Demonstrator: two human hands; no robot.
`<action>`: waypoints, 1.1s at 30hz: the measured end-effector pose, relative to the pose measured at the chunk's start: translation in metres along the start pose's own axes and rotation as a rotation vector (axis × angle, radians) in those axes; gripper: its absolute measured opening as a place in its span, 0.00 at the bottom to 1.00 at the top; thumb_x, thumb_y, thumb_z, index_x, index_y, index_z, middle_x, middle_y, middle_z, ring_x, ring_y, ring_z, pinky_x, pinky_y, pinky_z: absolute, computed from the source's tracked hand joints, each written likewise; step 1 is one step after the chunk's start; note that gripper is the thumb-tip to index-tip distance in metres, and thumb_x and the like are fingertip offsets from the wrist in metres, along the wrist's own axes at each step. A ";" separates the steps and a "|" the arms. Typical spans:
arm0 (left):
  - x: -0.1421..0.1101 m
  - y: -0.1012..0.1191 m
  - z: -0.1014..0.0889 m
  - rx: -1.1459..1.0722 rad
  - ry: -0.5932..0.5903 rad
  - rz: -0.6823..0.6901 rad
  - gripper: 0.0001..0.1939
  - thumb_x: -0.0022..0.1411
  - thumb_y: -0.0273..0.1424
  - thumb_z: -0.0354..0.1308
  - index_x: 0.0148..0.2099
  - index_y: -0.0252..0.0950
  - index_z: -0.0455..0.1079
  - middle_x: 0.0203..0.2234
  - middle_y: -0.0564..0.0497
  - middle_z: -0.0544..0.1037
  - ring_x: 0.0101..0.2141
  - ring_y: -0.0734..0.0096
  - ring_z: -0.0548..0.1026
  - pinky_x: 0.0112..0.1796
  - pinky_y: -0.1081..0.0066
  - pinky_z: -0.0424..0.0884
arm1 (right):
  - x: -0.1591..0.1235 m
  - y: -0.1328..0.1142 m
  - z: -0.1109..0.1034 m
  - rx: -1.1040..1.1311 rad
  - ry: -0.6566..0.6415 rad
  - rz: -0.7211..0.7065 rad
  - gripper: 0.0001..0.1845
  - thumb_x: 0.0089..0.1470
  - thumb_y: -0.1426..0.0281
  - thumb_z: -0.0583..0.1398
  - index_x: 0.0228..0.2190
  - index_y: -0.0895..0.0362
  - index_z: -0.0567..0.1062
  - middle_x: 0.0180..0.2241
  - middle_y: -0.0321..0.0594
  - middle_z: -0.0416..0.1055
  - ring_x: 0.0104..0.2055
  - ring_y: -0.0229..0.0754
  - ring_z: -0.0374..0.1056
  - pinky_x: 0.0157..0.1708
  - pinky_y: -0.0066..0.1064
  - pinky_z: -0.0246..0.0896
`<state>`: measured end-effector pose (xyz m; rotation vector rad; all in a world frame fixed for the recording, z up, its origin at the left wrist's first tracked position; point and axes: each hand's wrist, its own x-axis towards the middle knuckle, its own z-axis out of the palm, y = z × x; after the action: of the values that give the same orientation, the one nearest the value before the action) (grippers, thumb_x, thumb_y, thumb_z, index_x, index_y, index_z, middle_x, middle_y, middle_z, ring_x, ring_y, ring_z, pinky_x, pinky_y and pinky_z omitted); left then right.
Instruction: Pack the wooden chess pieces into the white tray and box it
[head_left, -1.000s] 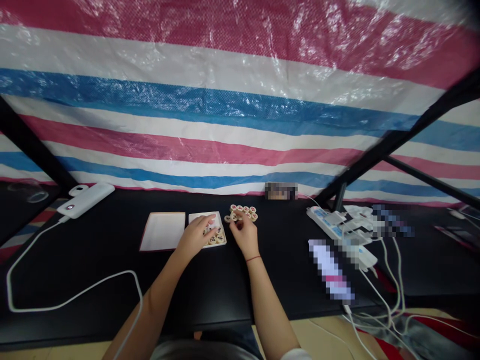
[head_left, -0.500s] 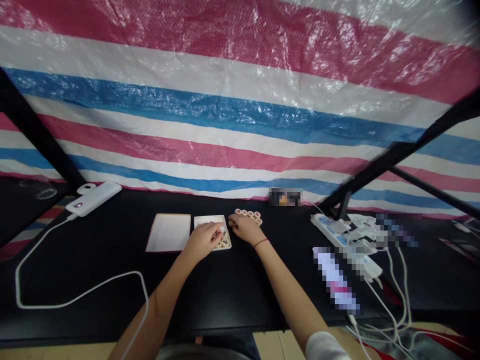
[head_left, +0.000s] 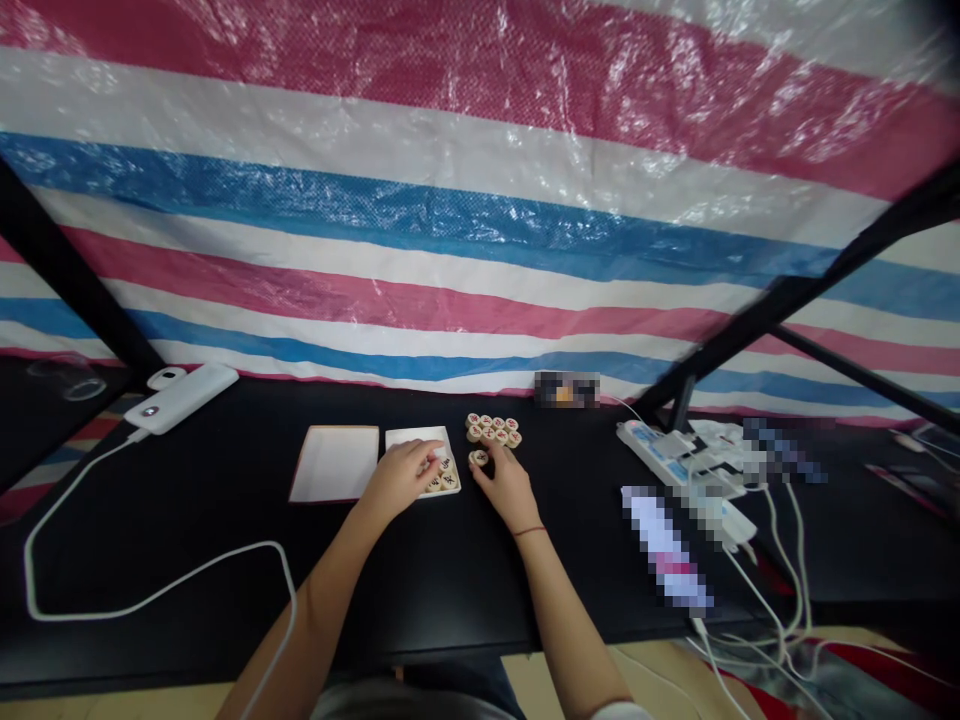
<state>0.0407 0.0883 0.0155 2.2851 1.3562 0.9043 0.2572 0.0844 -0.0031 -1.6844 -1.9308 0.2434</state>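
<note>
1. left hand (head_left: 397,478): lies over the white tray (head_left: 409,436), fingers pressed together, tips down among the xiangqi pieces (head_left: 448,478) at the tray's right end. you cannot tell whether they pinch one.
2. right hand (head_left: 506,490): fingers curled downward, tips at a single loose piece (head_left: 478,458) on the black desk (head_left: 187,500). you cannot tell whether they pinch it. a red wrist string (head_left: 529,531) marks this arm.
3. handling (judged): each piece looks like a light, stiff wooden disc, unlikely to break. the smooth round edge may slip, so take it by the rim between thumb and fingertip, or slide it flat.
4. count: about eight pieces stand in the piece cluster (head_left: 491,430), in two touching rows just beyond the tray. one loose piece lies just in front. at least three show in the tray; the left hand may hide more.
5. surroundings: one white card with a red edge (head_left: 334,463) lies just left of the tray. you also have one power bank (head_left: 180,397) and one power strip (head_left: 652,450), with a striped tarpaulin (head_left: 480,230) behind.
</note>
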 end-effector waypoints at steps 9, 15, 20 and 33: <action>0.002 -0.001 -0.001 -0.005 -0.012 -0.020 0.14 0.63 0.31 0.52 0.50 0.40 0.71 0.33 0.50 0.78 0.34 0.69 0.75 0.41 0.69 0.68 | 0.000 -0.002 0.003 -0.001 0.088 0.075 0.12 0.56 0.62 0.54 0.36 0.56 0.71 0.36 0.42 0.73 0.28 0.38 0.67 0.29 0.27 0.56; 0.002 0.000 -0.002 -0.036 -0.042 -0.036 0.13 0.62 0.30 0.52 0.49 0.39 0.71 0.32 0.50 0.78 0.33 0.69 0.75 0.38 0.71 0.69 | 0.000 0.000 0.008 -0.008 0.088 0.089 0.09 0.55 0.64 0.55 0.33 0.56 0.71 0.32 0.39 0.72 0.25 0.36 0.64 0.27 0.25 0.52; 0.002 0.000 -0.002 -0.031 -0.047 -0.028 0.13 0.63 0.29 0.53 0.49 0.38 0.71 0.32 0.50 0.78 0.33 0.69 0.75 0.38 0.72 0.69 | -0.001 0.000 0.009 -0.013 0.106 0.091 0.07 0.52 0.66 0.55 0.33 0.55 0.70 0.29 0.36 0.71 0.24 0.35 0.63 0.25 0.25 0.51; 0.002 0.003 -0.003 -0.011 -0.066 -0.030 0.13 0.63 0.30 0.52 0.49 0.39 0.71 0.32 0.50 0.78 0.33 0.69 0.76 0.38 0.71 0.68 | -0.005 -0.006 0.006 -0.034 0.111 0.116 0.08 0.51 0.67 0.56 0.35 0.55 0.71 0.35 0.38 0.72 0.29 0.38 0.66 0.27 0.26 0.54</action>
<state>0.0413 0.0886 0.0208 2.2592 1.3511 0.8177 0.2491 0.0799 -0.0071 -1.7958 -1.7692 0.1578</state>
